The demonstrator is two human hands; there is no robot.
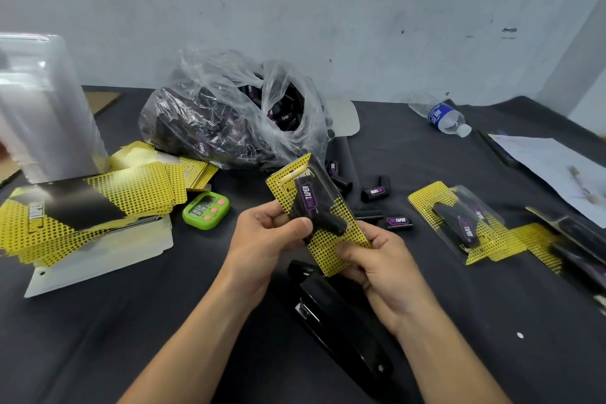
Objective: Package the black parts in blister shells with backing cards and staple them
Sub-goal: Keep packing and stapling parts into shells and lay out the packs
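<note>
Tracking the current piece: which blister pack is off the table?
The pack held by left hand and right hand above the stapler; the other packs lie flat.
</note>
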